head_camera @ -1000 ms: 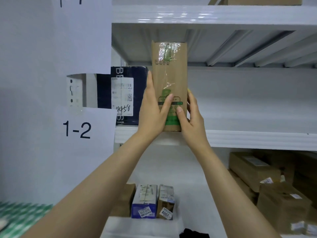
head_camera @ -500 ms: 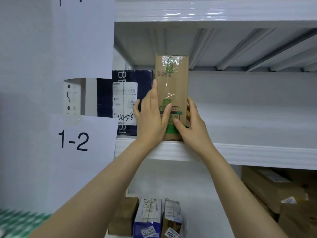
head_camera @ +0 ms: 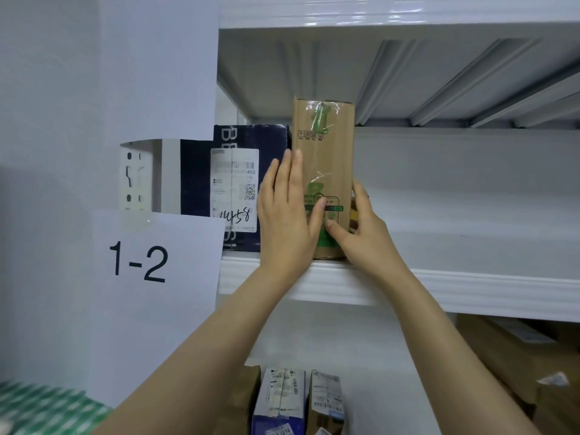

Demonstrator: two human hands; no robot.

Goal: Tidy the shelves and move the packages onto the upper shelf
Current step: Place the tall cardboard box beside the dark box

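Observation:
A tall brown cardboard package [head_camera: 324, 158] with green print and clear tape stands upright on the upper white shelf [head_camera: 439, 290], right beside a dark blue box [head_camera: 248, 139] with a white shipping label. My left hand [head_camera: 287, 215] lies against the package's left side and front, fingers straight, thumb across the green print. On the right, my right hand [head_camera: 361, 227] wraps around the package's lower edge, its thumb pressing the front.
A paper sign reading 1-2 [head_camera: 141, 262] hangs on the left upright. On the lower shelf stand a blue-and-white box [head_camera: 279, 400] and a small brown box [head_camera: 326, 400]; several brown cartons [head_camera: 518, 356] lie at the lower right. Bare shelf surface stretches right of the package.
The package went from held in front of the shelf edge to standing on the upper shelf next to the dark blue box. Both hands followed it inward.

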